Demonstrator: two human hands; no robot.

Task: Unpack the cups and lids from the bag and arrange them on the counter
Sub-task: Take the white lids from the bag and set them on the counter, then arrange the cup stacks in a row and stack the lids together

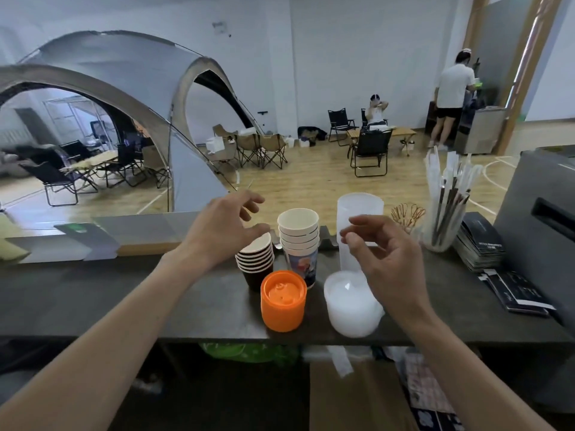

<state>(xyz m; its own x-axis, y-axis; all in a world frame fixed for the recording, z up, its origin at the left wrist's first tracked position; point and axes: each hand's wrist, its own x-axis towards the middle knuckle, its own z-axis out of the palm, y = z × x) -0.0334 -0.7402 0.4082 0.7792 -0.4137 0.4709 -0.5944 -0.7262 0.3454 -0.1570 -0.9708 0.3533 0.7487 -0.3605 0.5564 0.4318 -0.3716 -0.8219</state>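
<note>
Left hand: your fingers are spread, holding nothing, above the dark cup stack.
Right hand: loosely curled, empty, above the clear lid stack.
Bench: carries printed cup stack, orange lid stack, frosted cup stack.

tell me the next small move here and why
Probably lower the left hand onto the dark cup stack and square it beside the printed cup stack. Both hands are open and empty, and that stack leans slightly.
</note>
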